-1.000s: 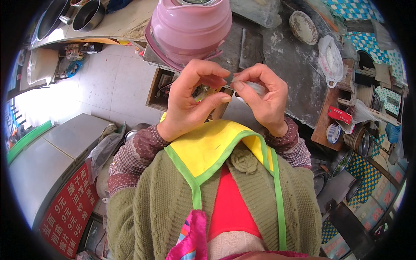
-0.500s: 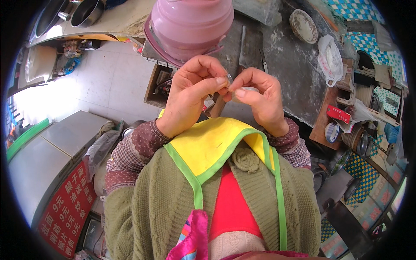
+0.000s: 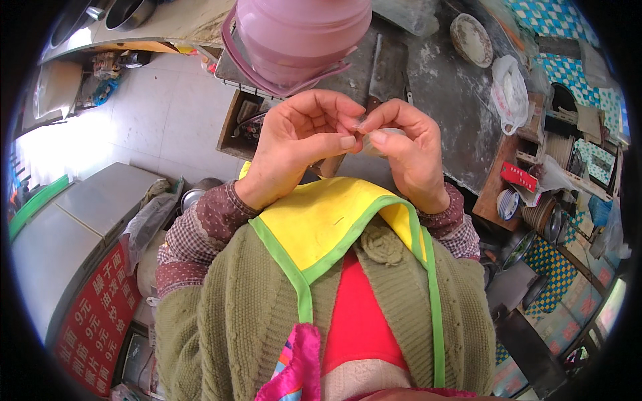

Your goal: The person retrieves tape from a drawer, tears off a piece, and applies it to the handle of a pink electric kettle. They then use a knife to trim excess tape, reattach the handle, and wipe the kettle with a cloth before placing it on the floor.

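Leftmost near me, an open wooden drawer (image 3: 231,131) sits beside my left hand (image 3: 284,142), whose fingers curl toward the thumb; I cannot tell whether their tips pinch anything. Beyond it stands a pink pot (image 3: 304,40). A wisp of clear film (image 3: 360,125) shows between my two hands' fingertips. Next comes a small translucent roll (image 3: 389,135), pinched between thumb and curled fingers of my right hand (image 3: 416,148), over the dark worktop's near edge. Farther right lie a bowl (image 3: 471,40) and a white plastic bag (image 3: 509,93).
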Demonstrator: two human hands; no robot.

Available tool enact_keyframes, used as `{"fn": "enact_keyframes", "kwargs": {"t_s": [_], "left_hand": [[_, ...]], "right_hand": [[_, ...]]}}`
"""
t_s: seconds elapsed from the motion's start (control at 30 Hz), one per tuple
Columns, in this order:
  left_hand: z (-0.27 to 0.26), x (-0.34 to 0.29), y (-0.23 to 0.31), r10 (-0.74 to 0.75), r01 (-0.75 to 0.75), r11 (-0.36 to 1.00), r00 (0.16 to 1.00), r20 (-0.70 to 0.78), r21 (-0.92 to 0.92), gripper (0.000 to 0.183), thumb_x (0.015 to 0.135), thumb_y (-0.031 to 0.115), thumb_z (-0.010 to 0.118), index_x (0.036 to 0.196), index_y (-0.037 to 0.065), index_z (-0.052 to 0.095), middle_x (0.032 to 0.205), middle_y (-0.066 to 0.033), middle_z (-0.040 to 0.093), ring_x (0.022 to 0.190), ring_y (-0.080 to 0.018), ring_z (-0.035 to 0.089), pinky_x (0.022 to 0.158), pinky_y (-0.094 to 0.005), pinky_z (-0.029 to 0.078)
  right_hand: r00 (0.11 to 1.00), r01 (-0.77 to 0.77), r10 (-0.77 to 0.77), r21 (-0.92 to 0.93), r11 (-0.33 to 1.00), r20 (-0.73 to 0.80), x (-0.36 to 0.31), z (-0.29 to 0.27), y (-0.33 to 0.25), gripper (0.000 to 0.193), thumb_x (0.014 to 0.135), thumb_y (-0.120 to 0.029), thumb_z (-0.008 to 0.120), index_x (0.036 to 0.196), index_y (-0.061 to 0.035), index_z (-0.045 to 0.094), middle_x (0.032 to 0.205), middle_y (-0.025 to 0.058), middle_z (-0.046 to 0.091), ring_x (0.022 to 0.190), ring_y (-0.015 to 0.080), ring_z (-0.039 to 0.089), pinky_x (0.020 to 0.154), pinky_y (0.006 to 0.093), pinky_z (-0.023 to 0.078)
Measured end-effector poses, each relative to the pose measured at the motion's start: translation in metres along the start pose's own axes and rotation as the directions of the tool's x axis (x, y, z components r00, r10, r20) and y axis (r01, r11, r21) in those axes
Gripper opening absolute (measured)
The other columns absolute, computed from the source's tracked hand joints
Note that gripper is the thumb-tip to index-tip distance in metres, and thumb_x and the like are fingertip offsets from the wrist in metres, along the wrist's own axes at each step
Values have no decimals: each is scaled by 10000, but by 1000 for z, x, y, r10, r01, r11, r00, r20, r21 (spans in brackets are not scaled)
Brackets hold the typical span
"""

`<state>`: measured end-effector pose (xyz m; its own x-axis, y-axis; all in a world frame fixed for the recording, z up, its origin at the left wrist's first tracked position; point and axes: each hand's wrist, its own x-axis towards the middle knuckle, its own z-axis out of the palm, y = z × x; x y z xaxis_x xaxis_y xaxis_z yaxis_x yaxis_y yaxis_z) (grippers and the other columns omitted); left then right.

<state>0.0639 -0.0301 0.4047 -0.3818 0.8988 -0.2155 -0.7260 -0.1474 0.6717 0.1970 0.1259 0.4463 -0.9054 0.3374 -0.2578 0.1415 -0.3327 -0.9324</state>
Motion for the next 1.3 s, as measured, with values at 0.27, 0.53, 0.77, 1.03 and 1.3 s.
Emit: {"fn": "enact_keyframes", "kwargs": {"t_s": [0.27,0.53,0.77,1.03,1.3], "left_hand": [[-3,1,1,57,-56,998,998,-21,3,271,905,-41,741,1168,-11,680,1005,-77,726,917,-161,736,813,-273,593],[-1,2,0,143,-138,986,989,-41,93,249,901,-60,746,1139,-22,681,1006,-85,736,901,-155,738,821,-268,601],[1,2,0,166,-161,979,986,-28,126,385,872,-102,722,1231,-29,606,978,-81,693,852,-142,703,809,-265,584],[-5,1,-6,375,-353,827,926,39,437,468,887,-74,671,1332,-24,535,951,-46,672,891,-91,663,825,-250,553],[-6,1,-6,361,-342,848,932,30,405,516,881,-96,706,1347,-28,496,1028,-100,709,949,-127,694,867,-267,570]], "right_hand": [[999,20,-26,-143,990,-46,1,5,0,107,950,-24,652,1036,41,651,956,89,728,887,120,698,812,261,559],[995,33,-58,-273,961,-84,0,9,-2,94,937,-42,680,994,28,654,919,66,717,860,82,666,769,237,540],[999,-10,-1,-204,979,-53,2,6,1,111,958,-70,663,993,34,645,908,75,712,810,100,678,712,249,549],[979,-202,203,76,976,4,3,2,2,151,967,-130,633,964,21,636,825,113,719,721,158,699,678,271,551],[981,-170,185,211,962,-51,3,5,2,144,959,-130,622,947,13,631,824,126,716,693,166,700,670,262,546]]}}
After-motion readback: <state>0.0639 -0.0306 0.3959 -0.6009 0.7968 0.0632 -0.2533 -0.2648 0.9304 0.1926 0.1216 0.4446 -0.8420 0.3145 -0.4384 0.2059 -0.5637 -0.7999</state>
